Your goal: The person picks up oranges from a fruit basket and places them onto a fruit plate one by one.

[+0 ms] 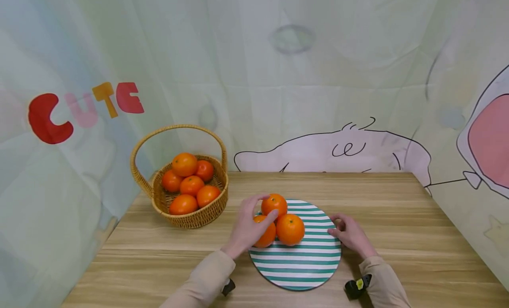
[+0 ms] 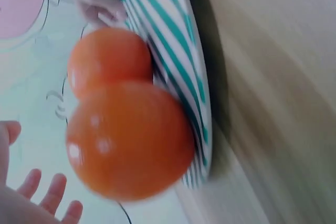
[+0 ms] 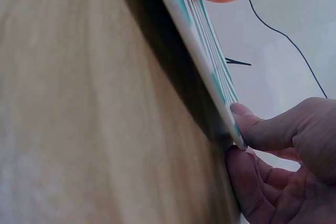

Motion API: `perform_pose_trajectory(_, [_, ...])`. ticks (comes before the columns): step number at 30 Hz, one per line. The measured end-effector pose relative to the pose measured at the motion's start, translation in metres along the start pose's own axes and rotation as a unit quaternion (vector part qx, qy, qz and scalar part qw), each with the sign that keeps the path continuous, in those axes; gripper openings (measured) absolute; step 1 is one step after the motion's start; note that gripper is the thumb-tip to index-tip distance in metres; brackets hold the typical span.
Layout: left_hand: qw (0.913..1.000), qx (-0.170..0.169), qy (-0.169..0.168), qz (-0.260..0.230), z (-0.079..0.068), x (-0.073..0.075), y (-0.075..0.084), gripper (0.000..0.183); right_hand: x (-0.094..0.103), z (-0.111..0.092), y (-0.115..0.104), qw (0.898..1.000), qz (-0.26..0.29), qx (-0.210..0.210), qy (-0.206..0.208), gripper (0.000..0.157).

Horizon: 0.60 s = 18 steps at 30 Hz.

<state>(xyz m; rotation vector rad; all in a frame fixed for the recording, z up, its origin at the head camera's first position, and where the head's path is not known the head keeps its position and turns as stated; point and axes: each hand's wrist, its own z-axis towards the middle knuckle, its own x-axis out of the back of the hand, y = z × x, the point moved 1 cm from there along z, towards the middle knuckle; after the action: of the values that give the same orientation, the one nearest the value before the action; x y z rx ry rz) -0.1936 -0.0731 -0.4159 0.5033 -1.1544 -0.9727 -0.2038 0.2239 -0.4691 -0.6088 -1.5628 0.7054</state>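
Observation:
A round board (image 1: 296, 266) with green and white stripes bears three oranges grouped toward its far left part: one at the back (image 1: 273, 204), one at the front right (image 1: 290, 230) and one at the left (image 1: 265, 235), partly covered by my left hand (image 1: 249, 226). That hand reaches over the left oranges with thumb and fingers spread apart; in the left wrist view its fingertips (image 2: 52, 192) stand off the nearest orange (image 2: 128, 142). My right hand (image 1: 350, 233) pinches the board's right edge, thumb on top and fingers beneath, as the right wrist view shows.
A wicker basket (image 1: 199, 217) with a tall hooped handle stands at the back left of the wooden table (image 1: 417, 255), holding several oranges (image 1: 191, 185). Printed curtains (image 1: 318, 100) hang close behind the table and along its sides.

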Motion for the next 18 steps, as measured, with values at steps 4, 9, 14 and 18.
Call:
perform_pose_trajectory(4, [0.9982, 0.022, 0.052, -0.018, 0.004, 0.017, -0.01, 0.047, 0.0, 0.0, 0.0, 1.0, -0.004, 0.001, 0.001, 0.034])
perform_pose_trajectory(9, [0.9905, 0.012, 0.134, 0.028, 0.011, 0.045, -0.029, 0.046, 0.001, 0.0, -0.001, 1.0, -0.009, 0.002, 0.003, 0.035])
perform_pose_trajectory(14, [0.98, 0.034, 0.178, 0.082, 0.016, 0.077, -0.051, 0.046, 0.0, 0.0, -0.001, 1.0, -0.01, 0.004, 0.004, 0.034])
perform_pose_trajectory(18, [0.9676, 0.073, 0.199, 0.137, 0.02, 0.102, -0.068, 0.051, 0.0, 0.0, -0.001, 1.0, -0.007, 0.005, 0.005, 0.034])
